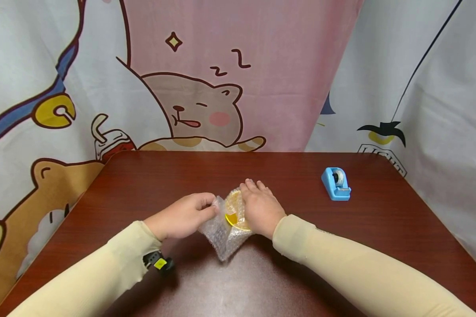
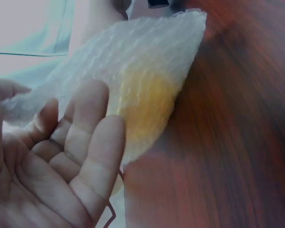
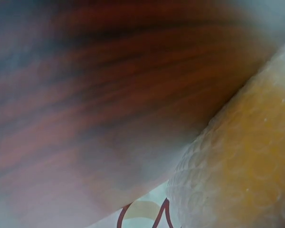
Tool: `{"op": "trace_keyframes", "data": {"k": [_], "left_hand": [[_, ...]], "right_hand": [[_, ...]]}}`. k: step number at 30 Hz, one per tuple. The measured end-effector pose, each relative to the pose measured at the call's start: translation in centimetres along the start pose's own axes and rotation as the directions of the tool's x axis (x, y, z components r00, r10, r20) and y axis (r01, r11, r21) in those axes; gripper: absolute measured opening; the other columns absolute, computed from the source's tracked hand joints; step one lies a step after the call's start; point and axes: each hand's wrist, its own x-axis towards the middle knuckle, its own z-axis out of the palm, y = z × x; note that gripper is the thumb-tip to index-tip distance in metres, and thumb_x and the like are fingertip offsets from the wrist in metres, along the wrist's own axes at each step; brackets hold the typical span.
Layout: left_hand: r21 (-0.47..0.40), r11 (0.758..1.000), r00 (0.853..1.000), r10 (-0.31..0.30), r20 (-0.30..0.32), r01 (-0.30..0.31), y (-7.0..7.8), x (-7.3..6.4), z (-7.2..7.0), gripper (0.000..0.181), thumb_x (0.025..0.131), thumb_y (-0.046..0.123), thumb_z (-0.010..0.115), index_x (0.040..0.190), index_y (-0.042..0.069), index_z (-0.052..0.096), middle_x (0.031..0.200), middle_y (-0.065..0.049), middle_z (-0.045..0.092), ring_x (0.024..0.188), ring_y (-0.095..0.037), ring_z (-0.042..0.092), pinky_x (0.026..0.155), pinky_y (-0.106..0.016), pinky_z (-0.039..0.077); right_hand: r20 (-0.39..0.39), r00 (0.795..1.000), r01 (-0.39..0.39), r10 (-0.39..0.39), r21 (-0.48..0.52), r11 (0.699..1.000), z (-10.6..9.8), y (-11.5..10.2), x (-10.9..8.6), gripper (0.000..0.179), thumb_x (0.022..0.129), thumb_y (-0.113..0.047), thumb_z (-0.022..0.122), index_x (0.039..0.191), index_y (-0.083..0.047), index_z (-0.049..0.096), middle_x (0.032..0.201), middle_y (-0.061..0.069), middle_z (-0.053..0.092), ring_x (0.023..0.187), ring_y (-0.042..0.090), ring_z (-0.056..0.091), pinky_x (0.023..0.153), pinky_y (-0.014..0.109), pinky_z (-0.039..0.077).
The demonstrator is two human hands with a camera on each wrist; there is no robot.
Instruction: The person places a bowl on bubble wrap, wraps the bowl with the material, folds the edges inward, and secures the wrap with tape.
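A yellow round-edged object (image 1: 232,219), its exact kind hidden, lies partly covered in clear bubble wrap (image 1: 222,246) at the middle of the table. My left hand (image 1: 184,215) pinches the wrap's left edge between thumb and fingers. In the left wrist view, the bubble wrap (image 2: 147,42) rises as a sheet past the fingers, and yellow shows through it. My right hand (image 1: 262,209) rests on the right side of the wrapped object, fingers extended forward. The right wrist view shows the bubble wrap (image 3: 247,166) over yellow, with none of that hand's fingers clearly visible.
A light blue tape dispenser (image 1: 336,185) with a roll of clear tape stands at the back right of the brown wooden table (image 1: 293,281). Behind the table hangs a cartoon-printed curtain (image 1: 285,66). A dark device with a yellow patch (image 1: 160,263) is strapped at the left wrist.
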Motion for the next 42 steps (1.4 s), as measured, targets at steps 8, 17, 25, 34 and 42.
{"op": "trace_keyframes", "data": {"k": [8,17,25,34,42], "left_hand": [[-0.079,0.997,0.998,-0.024,-0.053,0.019,0.5,0.7,0.6,0.022,0.109,0.024,0.053,0.095,0.013,0.066,0.08,-0.001,0.059,0.062,-0.013,0.057,0.062,-0.032,0.053],[-0.139,0.99,0.993,-0.043,-0.114,0.027,1.0,1.6,1.6,0.021,0.108,0.022,0.054,0.095,0.011,0.066,0.081,-0.003,0.061,0.068,-0.015,0.059,0.065,-0.033,0.053],[-0.194,0.979,0.988,-0.09,-0.126,0.064,1.3,2.3,2.2,0.02,0.108,0.019,0.055,0.096,0.008,0.066,0.085,-0.004,0.06,0.074,-0.013,0.063,0.067,-0.03,0.057],[-0.153,0.987,0.989,-0.078,-0.124,0.058,1.1,2.4,2.4,0.02,0.109,0.025,0.055,0.101,0.01,0.066,0.089,-0.003,0.063,0.081,-0.02,0.069,0.077,-0.031,0.059],[-0.315,0.949,0.997,-0.05,-0.065,0.027,0.2,2.2,2.5,0.026,0.105,0.017,0.046,0.118,0.004,0.065,0.109,-0.01,0.069,0.099,-0.018,0.071,0.098,-0.042,0.06]], "right_hand": [[-0.012,1.0,0.003,-0.003,0.004,1.0,0.1,0.0,0.0,0.056,0.098,0.0,0.05,0.154,0.005,0.048,0.164,0.022,0.044,0.157,0.033,0.036,0.13,0.052,0.026],[-0.018,1.0,0.014,-0.014,0.0,1.0,0.1,0.0,0.0,0.058,0.096,0.002,0.052,0.153,0.005,0.049,0.163,0.021,0.046,0.158,0.031,0.036,0.131,0.05,0.025],[-0.015,0.999,0.033,-0.033,-0.009,0.999,0.1,0.0,-0.1,0.06,0.093,0.004,0.056,0.153,0.006,0.049,0.162,0.02,0.048,0.158,0.032,0.036,0.13,0.051,0.027],[0.015,0.998,0.054,-0.054,-0.045,0.998,0.1,0.0,0.1,0.059,0.093,0.002,0.059,0.152,0.007,0.05,0.161,0.019,0.049,0.159,0.031,0.034,0.131,0.05,0.024],[0.023,0.997,0.075,-0.073,-0.068,0.995,0.0,0.2,0.1,0.059,0.092,0.0,0.061,0.149,0.01,0.052,0.16,0.02,0.05,0.158,0.033,0.035,0.131,0.05,0.024]]}}
